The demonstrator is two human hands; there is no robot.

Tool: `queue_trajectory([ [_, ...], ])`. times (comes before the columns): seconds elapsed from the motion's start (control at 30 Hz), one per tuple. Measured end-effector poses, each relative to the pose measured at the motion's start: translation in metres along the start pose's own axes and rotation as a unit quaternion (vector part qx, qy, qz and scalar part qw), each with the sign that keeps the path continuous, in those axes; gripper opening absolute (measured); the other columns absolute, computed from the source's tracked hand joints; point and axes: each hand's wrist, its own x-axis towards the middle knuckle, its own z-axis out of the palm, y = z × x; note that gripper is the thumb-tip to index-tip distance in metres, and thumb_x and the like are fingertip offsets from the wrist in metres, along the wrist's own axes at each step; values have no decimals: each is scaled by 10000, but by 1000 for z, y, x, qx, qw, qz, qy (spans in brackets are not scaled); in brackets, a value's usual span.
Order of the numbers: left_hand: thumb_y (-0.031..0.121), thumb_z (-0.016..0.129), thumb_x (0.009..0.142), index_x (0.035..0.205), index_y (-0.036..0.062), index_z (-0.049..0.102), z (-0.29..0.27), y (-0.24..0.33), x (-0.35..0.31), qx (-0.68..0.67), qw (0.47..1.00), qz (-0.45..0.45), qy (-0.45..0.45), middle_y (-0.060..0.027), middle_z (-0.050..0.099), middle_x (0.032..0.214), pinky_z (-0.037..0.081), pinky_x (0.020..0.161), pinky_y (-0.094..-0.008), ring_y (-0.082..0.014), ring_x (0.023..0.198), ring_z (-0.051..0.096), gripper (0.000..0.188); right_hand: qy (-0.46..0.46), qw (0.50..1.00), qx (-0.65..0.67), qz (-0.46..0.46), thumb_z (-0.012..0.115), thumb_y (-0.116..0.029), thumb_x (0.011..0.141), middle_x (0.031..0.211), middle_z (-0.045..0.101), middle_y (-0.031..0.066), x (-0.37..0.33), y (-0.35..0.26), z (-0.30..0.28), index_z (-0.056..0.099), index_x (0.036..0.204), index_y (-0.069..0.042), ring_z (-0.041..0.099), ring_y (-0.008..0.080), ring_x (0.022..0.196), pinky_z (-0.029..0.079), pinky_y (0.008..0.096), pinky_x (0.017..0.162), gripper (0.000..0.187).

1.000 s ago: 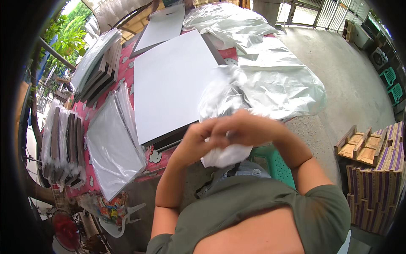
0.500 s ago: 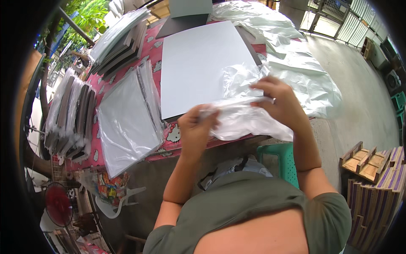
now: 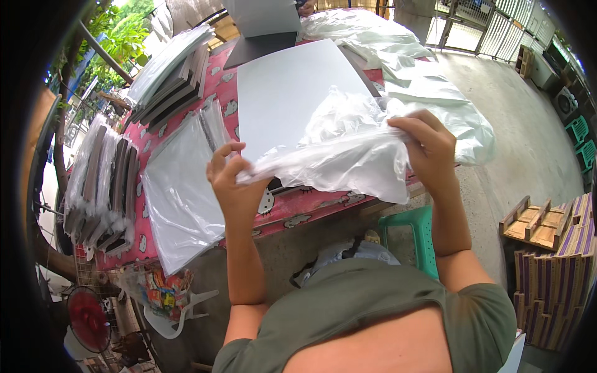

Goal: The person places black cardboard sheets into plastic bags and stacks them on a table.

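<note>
A crumpled clear plastic bag (image 3: 354, 158) is stretched between my two hands, over the near edge of a large white board (image 3: 292, 93). My left hand (image 3: 233, 177) pinches the bag's left end, its fingers partly smeared by motion. At the other end, my right hand (image 3: 429, 143) grips the gathered edge between thumb and fingers. The white board lies flat on a dark board that shows at its right side. To its left, a flat stack of plastic-wrapped sheets (image 3: 180, 186) overhangs the table's front edge.
A pink patterned cloth (image 3: 298, 214) covers the table. Wrapped boards (image 3: 102, 180) stand at the left, with another stack (image 3: 174, 81) behind. More plastic sheeting (image 3: 429, 87) spreads along the right. A green stool (image 3: 413, 233) stands below the table edge; part of another person's hand (image 3: 306, 7) shows at the back.
My hands have moved apart, the left one leftward and the right one slightly rightward, drawing the plastic bag wide. At the back, the upright grey board has shifted left and a hand has appeared.
</note>
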Motion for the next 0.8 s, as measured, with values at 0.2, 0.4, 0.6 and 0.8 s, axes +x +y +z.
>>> queue_trajectory([
  [0.2,21,640,751,819,38,496,1,28,-26,-490,835,-198,-154,-68,556,977,431,626,-237,-96,757,527,161,63,989,129,44,536,11,730,880,616,113,2,17,-21,618,859,-11,598,169,773,480,262,666,154],
  [0.4,196,564,844,860,35,534,-17,22,19,-529,824,-148,-140,-55,557,871,472,623,-288,-111,676,533,165,-535,765,324,152,542,-157,845,753,582,74,-23,17,-13,598,803,5,568,123,760,453,269,683,176],
  [0.6,132,725,676,873,13,590,-43,-5,19,-413,713,11,-566,-22,583,708,448,550,-306,-175,620,565,267,-479,714,508,42,665,-140,736,831,634,105,-48,60,-12,619,922,31,581,194,836,448,332,768,257],
  [0.8,159,727,687,888,15,600,-72,2,-5,-811,576,-16,-99,-27,602,721,445,606,-315,-176,666,568,278,-516,555,651,42,643,-220,760,995,598,135,-84,142,25,577,1015,44,556,232,915,425,328,816,373],
])
